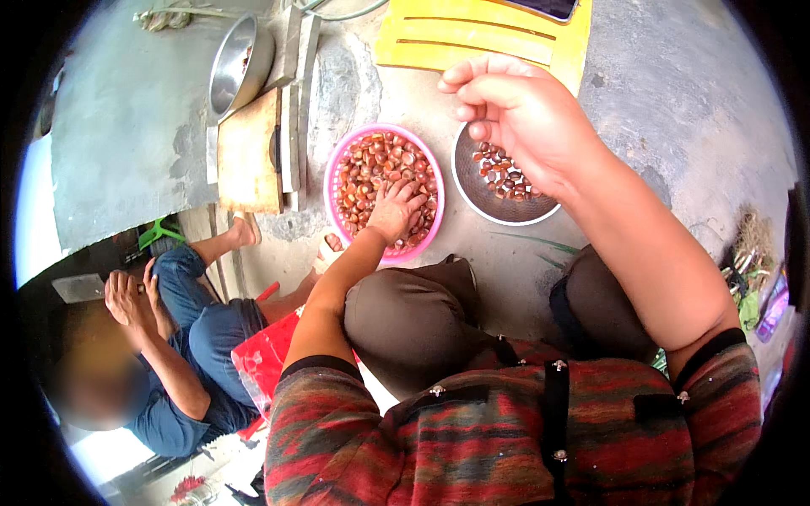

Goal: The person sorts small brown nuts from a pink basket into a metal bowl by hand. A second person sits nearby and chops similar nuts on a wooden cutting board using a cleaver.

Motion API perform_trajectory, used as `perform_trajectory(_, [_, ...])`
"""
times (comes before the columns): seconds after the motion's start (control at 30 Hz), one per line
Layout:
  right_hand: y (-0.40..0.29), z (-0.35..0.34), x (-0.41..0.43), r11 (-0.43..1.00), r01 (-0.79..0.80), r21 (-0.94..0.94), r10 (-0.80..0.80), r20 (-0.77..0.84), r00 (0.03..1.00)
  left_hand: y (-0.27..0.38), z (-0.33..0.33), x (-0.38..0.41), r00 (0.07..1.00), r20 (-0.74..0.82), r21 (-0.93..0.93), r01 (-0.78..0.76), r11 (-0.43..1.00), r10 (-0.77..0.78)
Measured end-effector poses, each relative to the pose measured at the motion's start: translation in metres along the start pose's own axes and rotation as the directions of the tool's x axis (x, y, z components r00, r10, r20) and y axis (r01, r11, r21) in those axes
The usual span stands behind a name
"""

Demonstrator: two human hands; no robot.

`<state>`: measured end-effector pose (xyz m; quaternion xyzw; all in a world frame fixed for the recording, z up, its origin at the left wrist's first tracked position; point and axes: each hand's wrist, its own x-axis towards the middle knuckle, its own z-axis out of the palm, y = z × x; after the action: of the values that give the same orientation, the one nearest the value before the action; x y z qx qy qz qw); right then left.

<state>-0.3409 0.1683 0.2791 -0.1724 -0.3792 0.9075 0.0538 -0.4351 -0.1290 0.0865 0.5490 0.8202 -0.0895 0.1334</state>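
A pink plastic basket (330, 190) full of glossy brown chestnuts (361, 171) stands on the floor before my knees. My left hand (398, 212) lies on the chestnuts at the basket's right side, palm down and fingers apart. To the right is a round, dark-bottomed pan or sieve with a pale rim (471, 186), holding a smaller heap of chestnuts (503, 174). Raised above this pan is my right hand (519, 117), its fingers loosely curled; whether anything small sits inside them is hidden. My right forearm and hand cover part of the pan.
A yellow slatted stool (474, 38) bears a dark-screened device (554, 7) at the top. Leftward are a metal bowl (237, 69) and a wooden board (250, 155). A seated person in blue (209, 335) is at my left, beside a red bag (269, 348). Dried plants (750, 253) lie far right.
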Motion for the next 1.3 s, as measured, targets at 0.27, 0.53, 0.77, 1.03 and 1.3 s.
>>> perform_trajectory(0.27, [0.013, -0.014, 0.004, 0.983, -0.041, -0.180, 0.025, -0.089, 0.996, -0.024, 0.030, -0.007, 0.986, -0.162, -0.178, 0.000, 0.984, -0.029])
perform_trajectory(0.53, [0.023, -0.020, 0.015, 0.948, -0.064, -0.311, 0.011, -0.167, 0.986, -0.116, 0.058, -0.069, 0.981, -0.166, 0.021, 0.106, 0.994, -0.101])
perform_trajectory(0.77, [0.035, -0.021, 0.030, 0.921, -0.086, -0.379, 0.026, -0.162, 0.986, -0.130, 0.035, -0.068, 0.850, -0.427, -0.304, 0.187, 0.934, -0.309])
perform_trajectory(1.03, [0.040, -0.018, 0.034, 0.914, -0.098, -0.393, 0.036, -0.163, 0.986, -0.059, 0.033, -0.031, 0.912, -0.410, -0.313, -0.128, 0.941, -0.012])
perform_trajectory(1.3, [0.033, -0.024, 0.030, 0.916, -0.064, -0.396, 0.013, -0.130, 0.991, -0.100, 0.065, -0.065, 0.915, -0.220, -0.457, 0.210, 0.864, -0.339])
